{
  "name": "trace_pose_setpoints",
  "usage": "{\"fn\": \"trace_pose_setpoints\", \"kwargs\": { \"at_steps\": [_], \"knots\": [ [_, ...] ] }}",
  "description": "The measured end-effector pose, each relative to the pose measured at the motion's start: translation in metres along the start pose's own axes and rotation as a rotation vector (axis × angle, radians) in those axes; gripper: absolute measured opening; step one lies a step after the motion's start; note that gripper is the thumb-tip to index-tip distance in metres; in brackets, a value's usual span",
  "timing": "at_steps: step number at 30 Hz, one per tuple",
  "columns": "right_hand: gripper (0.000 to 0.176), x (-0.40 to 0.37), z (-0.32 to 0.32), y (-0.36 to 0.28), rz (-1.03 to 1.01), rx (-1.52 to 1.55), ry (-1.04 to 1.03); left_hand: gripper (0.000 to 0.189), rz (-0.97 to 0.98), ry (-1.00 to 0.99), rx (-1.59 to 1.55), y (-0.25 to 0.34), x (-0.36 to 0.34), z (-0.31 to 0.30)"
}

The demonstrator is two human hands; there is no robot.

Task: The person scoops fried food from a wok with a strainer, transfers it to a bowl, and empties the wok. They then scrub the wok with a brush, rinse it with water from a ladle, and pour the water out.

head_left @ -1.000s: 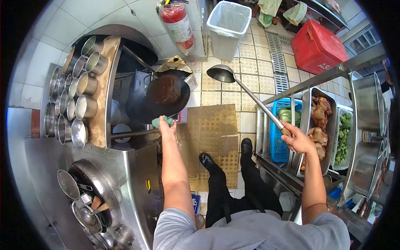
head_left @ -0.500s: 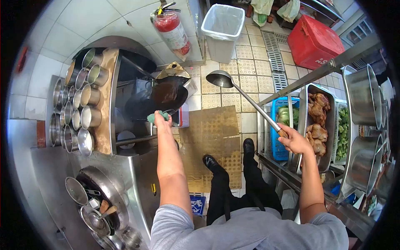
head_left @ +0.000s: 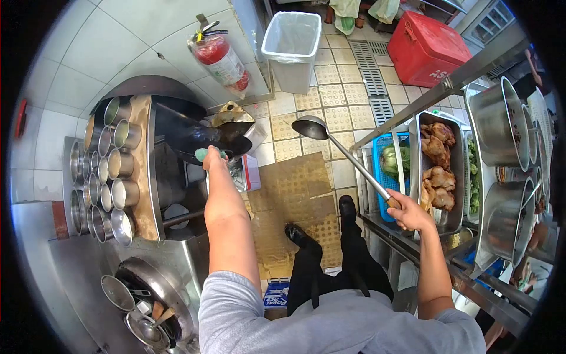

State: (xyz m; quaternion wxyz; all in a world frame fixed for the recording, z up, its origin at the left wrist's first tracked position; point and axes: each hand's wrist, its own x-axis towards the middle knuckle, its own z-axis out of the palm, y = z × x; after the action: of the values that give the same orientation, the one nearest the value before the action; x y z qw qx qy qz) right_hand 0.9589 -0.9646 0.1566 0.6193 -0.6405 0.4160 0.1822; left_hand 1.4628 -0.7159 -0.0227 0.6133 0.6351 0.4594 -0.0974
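Note:
My left hand (head_left: 213, 158) is closed on a green cloth (head_left: 202, 154) at the rim of a dark wok (head_left: 188, 133), which is tilted over the stove at the left. In my right hand (head_left: 411, 212) is the wooden handle of a long ladle (head_left: 359, 164). The bowl of the ladle, toward the upper middle, hangs over the tiled floor. Just beyond my right hand lies a metal tray (head_left: 420, 168) of cooked chicken pieces (head_left: 437, 144).
Metal cups (head_left: 125, 134) stand along the stove's left side, with a large pan (head_left: 147, 274) below. Further off are a fire extinguisher (head_left: 221, 59), a bin (head_left: 293, 38) and a red cooler (head_left: 427, 50). A metal rail (head_left: 413, 106) crosses at the right, beside a blue basket (head_left: 377, 177).
The wok has tilted and shifted away from the nearer part of the stove, with my left hand moving along. My right hand still holds the ladle. The whole view has shifted a little.

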Motion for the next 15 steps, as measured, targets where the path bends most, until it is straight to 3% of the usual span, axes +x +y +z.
{"fn": "trace_pose_setpoints", "kwargs": {
  "at_steps": [3, 7, 10, 12, 15],
  "knots": [
    [0.058, -0.001, 0.0, 0.003, -0.001, -0.012, 0.002, 0.054, 0.0, 0.117, 0.069, 0.013, 0.006, 0.013],
    [0.058, 0.001, 0.003, 0.004, 0.016, -0.01, -0.003, 0.053, 0.01, 0.117, 0.057, 0.021, 0.006, 0.012],
    [0.058, 0.001, 0.007, -0.003, 0.018, 0.004, -0.014, 0.05, -0.009, 0.106, 0.0, 0.013, 0.012, 0.007],
    [0.056, 0.006, 0.01, -0.003, -0.003, 0.003, -0.01, 0.044, -0.039, -0.037, -0.042, 0.004, 0.021, -0.003],
    [0.055, 0.01, 0.021, -0.006, -0.012, 0.064, -0.01, 0.033, -0.211, -0.042, -0.016, -0.019, 0.024, -0.026]
  ]
}}
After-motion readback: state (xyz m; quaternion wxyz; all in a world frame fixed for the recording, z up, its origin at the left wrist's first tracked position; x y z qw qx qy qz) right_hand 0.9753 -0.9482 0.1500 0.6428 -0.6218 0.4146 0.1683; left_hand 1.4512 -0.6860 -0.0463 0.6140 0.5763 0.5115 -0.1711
